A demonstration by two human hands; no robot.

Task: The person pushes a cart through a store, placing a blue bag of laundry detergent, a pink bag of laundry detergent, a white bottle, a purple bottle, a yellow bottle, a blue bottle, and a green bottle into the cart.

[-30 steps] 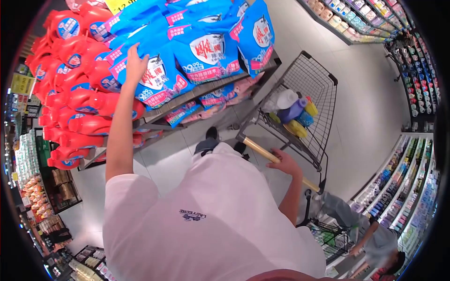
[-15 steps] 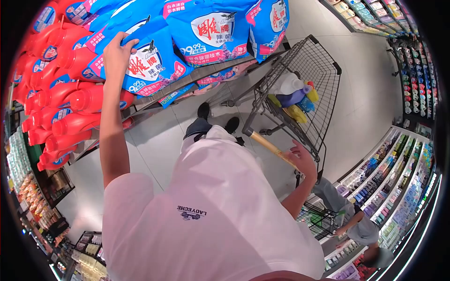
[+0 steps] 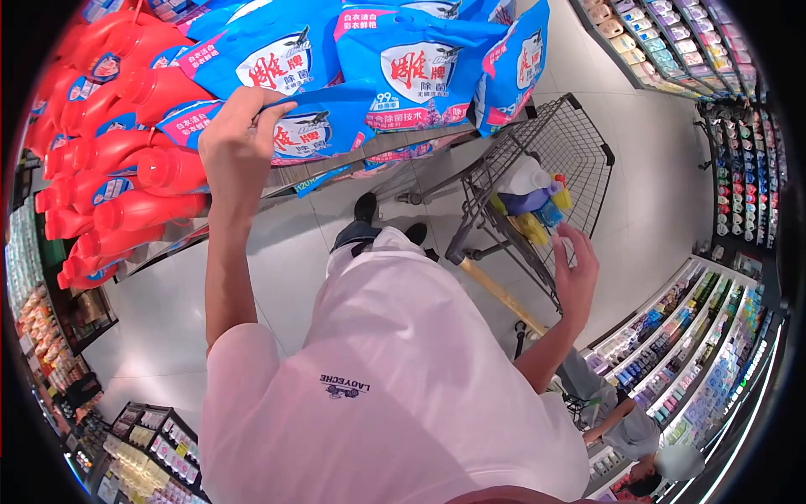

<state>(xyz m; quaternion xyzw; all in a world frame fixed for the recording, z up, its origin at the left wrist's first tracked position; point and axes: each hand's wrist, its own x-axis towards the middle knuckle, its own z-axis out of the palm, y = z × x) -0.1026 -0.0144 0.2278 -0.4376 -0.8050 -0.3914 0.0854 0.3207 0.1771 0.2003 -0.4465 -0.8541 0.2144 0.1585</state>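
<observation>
My left hand (image 3: 239,139) pinches the top edge of a blue bag of laundry powder (image 3: 315,130) at the front of the display. The bag tilts toward me, and its lower part is hidden. Behind it another blue bag (image 3: 273,50) shows fully. More blue bags (image 3: 420,71) stand to its right. My right hand (image 3: 575,273) is raised beside the shopping cart (image 3: 579,139), fingers apart and holding nothing. The cart's handle (image 3: 495,290) lies to the left of that hand.
Red detergent bottles (image 3: 126,210) are stacked left of the bags. In the cart lie a white-capped bottle, a purple bottle (image 3: 527,200) and yellow and blue packs. Another person (image 3: 630,433) with a basket is at lower right. Stocked shelves (image 3: 688,336) line the right.
My left hand has pulled the front bag's top edge down toward me, uncovering the bag behind. My right hand has moved up and right, away from the cart handle.
</observation>
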